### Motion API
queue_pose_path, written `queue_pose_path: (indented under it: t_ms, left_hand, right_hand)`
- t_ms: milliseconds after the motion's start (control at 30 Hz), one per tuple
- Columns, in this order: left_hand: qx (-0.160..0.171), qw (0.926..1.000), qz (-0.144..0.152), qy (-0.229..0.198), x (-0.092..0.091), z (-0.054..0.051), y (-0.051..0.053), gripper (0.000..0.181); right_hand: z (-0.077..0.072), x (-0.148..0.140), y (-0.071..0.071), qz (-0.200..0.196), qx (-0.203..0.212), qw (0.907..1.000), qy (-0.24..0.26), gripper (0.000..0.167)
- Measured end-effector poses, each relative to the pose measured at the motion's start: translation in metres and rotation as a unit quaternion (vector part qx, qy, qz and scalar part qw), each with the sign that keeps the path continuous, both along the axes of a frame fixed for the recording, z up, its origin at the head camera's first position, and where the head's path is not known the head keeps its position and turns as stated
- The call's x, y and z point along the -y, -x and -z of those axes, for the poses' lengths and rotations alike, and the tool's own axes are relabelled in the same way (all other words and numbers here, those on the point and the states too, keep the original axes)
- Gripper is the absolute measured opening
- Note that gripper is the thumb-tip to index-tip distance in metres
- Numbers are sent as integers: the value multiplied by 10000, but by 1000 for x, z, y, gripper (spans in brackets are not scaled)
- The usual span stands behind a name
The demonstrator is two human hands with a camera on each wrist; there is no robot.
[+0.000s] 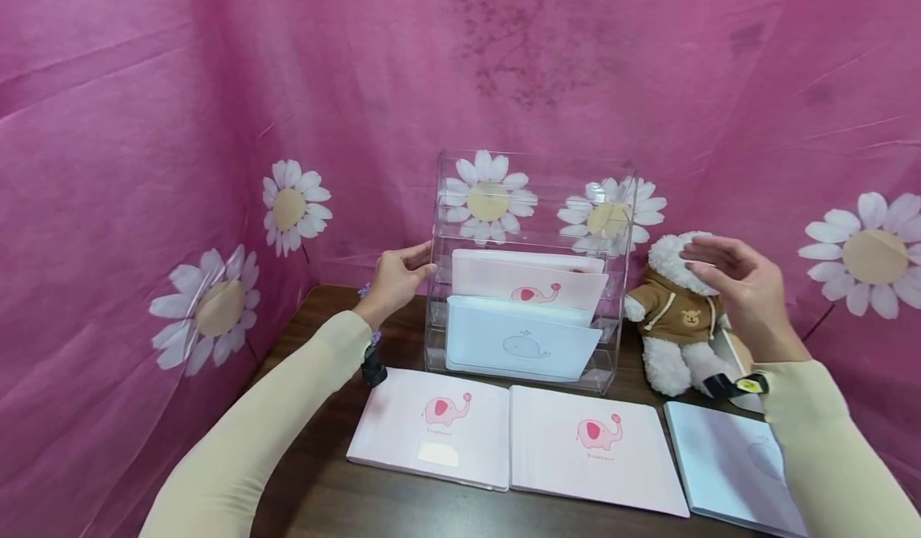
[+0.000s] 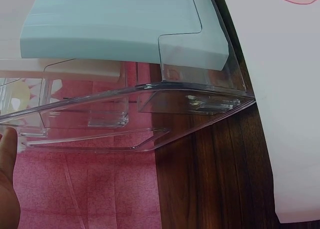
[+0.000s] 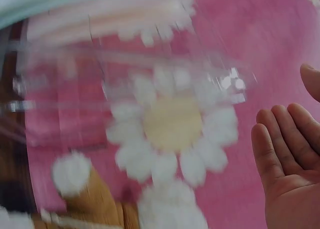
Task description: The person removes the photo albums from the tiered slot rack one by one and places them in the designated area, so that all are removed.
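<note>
A clear acrylic tiered display rack [image 1: 524, 242] stands on the table. A light blue whale booklet [image 1: 521, 346] leans in its lower front tier, and pink elephant booklets [image 1: 528, 282] sit behind it. My left hand [image 1: 398, 280] touches the rack's left side with thumb and fingers apart; in the left wrist view only one digit [image 2: 7, 151] shows at the clear panel. My right hand [image 1: 744, 286] is raised in the air right of the rack, its fingers extended and nothing held. In the right wrist view that hand's palm [image 3: 292, 189] shows bare, apart from the rack.
Two pink elephant booklets [image 1: 439, 426] [image 1: 597, 446] lie flat before the rack, with a blue whale booklet [image 1: 734, 466] at their right. A white teddy bear [image 1: 679, 318] in a brown hoodie sits right of the rack. Pink daisy-print cloth [image 1: 374, 82] hangs behind the table.
</note>
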State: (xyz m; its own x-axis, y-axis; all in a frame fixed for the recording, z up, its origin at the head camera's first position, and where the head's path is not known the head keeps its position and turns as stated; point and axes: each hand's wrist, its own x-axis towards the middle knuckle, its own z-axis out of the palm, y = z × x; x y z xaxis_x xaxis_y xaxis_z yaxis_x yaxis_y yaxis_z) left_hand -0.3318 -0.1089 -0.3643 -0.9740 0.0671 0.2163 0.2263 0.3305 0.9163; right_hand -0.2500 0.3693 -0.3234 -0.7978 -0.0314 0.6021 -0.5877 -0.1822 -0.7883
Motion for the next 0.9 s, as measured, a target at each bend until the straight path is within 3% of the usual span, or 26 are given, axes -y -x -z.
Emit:
queue_pose_path:
  t_ms: [200,400,900]
  left_hand:
    - [-46,10000,7,0,0,0,-1,52]
    - [-72,10000,-4,-4,-1,0,-1,52]
    - [-145,9999,-14,-3,-2,2,1,51]
  right_hand:
    - [-3,38,8,153,415,9929,-1105,45]
    - [0,63,22,124,554,9836,-1714,51]
    - [2,93,42,160,818,9596,-2688,55]
